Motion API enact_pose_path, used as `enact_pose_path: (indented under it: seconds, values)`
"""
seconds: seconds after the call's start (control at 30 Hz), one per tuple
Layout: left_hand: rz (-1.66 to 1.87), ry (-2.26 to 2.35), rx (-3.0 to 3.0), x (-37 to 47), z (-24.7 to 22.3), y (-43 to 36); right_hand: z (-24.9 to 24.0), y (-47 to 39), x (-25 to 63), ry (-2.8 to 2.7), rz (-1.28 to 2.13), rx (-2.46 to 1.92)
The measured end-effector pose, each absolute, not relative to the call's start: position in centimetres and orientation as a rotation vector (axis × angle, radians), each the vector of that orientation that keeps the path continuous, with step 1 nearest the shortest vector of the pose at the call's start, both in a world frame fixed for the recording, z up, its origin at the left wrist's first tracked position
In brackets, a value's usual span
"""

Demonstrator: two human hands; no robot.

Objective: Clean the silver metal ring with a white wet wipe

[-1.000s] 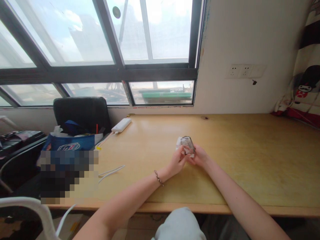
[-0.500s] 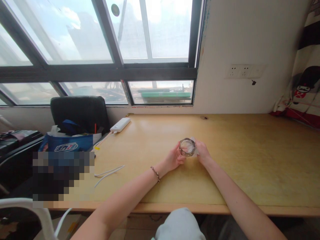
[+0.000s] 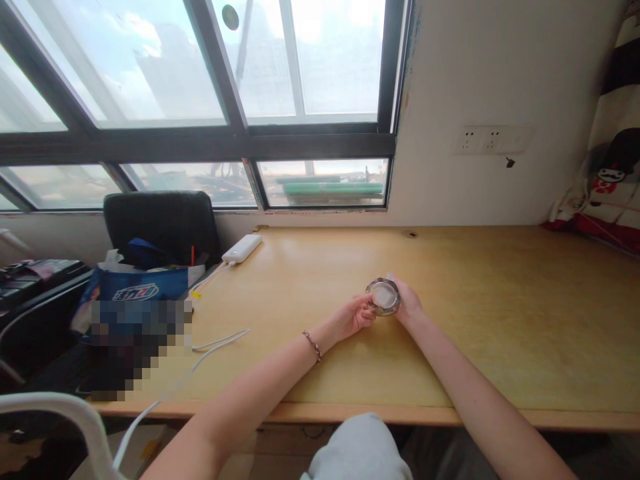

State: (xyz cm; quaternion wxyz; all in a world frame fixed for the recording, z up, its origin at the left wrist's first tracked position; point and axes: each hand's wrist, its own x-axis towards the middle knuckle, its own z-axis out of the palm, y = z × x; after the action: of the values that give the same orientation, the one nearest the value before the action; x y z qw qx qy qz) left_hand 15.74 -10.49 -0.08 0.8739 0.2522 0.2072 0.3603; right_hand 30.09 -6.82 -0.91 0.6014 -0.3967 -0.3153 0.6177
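Shifted slightly farther right of the white, box-shaped plastic power bank (image 3: pixel 243 249), the clear, round, dark-rimmed glass vessel (image 3: pixel 384 297) is clamped between left hand (image 3: pixel 356 317) and right hand (image 3: pixel 409 300) (presumably for steadiness).

Likely home study: wooden desk (image 3: pixel 510 320), black chair (image 3: pixel 163 223), printed fabric (image 3: pixel 617 187).

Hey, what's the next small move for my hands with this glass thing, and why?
Perhaps wipe a little along the far side of the glass vessel with the white scrap, maybe tissue, showing by your right hand. That hand holds the vessel's right side, with the scrap at its far edge, and your left hand touches the opposite edge, which should help steady it.
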Motion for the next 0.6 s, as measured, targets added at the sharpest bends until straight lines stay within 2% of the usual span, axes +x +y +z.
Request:
enact_pose_path:
  seconds: [0.17, 0.43, 0.6]
  values:
    - [0.858, 0.345, 0.370, 16.1, 0.1, -10.3, -0.5, -7.0, 29.6, -0.666, 1.319, -0.927]
    - [1.070, 0.377, 0.259, 15.1, -0.2, -8.7, -0.9, -8.1, 28.9, -1.365, 0.918, -0.951]
    - [1.119, 0.341, 0.246, 14.9, -0.3, -8.5, -0.1, -9.3, 28.5, -1.597, 0.722, -0.933]
